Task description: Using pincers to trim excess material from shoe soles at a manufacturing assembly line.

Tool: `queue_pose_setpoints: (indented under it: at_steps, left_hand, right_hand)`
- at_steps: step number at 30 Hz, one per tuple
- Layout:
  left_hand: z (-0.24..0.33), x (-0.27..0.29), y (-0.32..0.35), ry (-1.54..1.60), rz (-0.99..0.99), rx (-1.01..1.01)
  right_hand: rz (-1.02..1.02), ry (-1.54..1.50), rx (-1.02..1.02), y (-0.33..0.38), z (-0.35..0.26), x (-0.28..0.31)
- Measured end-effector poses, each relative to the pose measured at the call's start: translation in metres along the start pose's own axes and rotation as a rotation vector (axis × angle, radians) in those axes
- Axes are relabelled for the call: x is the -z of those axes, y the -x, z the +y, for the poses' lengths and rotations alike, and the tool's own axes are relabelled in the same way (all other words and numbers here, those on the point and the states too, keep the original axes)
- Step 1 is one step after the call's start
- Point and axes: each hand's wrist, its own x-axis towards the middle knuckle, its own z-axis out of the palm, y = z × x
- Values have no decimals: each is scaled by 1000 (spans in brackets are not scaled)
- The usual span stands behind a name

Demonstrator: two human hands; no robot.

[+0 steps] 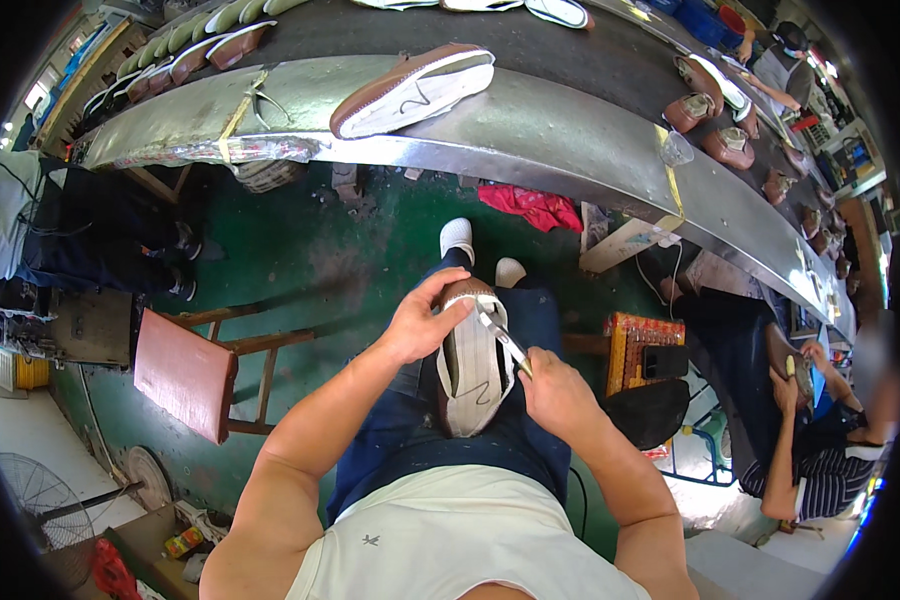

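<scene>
A brown shoe [475, 375] with a whitish sole bottom facing up rests on my lap, a dark squiggle marked near its lower end. My left hand [422, 322] is closed around the shoe's far end, thumb lying over the brown and white edge. In my right hand [560, 395] is a silver pincers-like tool [504, 334], its handle gripped in the fingers. The tool's metal head touches or hovers just over the shoe's right edge near the far end; I cannot tell which. The exact shape of its jaws is too small to make out.
A metal-edged conveyor bench [570, 115] curves across the far side, bearing an upturned shoe [415, 92] and rows of others. To the left stands a stool [185, 375]. A phone [664, 361] lies on a patterned seat at right. A co-worker [820, 430] handles a shoe farther right.
</scene>
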Motion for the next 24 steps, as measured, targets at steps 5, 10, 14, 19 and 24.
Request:
queue_pose_setpoints:
  at_steps: [5, 10, 14, 19, 24]
  left_hand:
    - [-1, -2, -7, 57, 53, 72]
    - [6, 3, -7, 105, 10, 91]
    - [2, 12, -8, 76, -40, 80]
    - [-32, 5, 31, -76, 77, 99]
    - [-6, -28, 62, -258, 95, 380]
  right_hand:
    - [-355, -394, -62, -12, 21, 31]
    - [-104, -665, -34, -20, -10, 31]
    - [-161, -249, -60, -58, 4, 9]
    - [105, -495, -99, -33, 33, -35]
    - [-49, -1126, -401, -9, 59, -104]
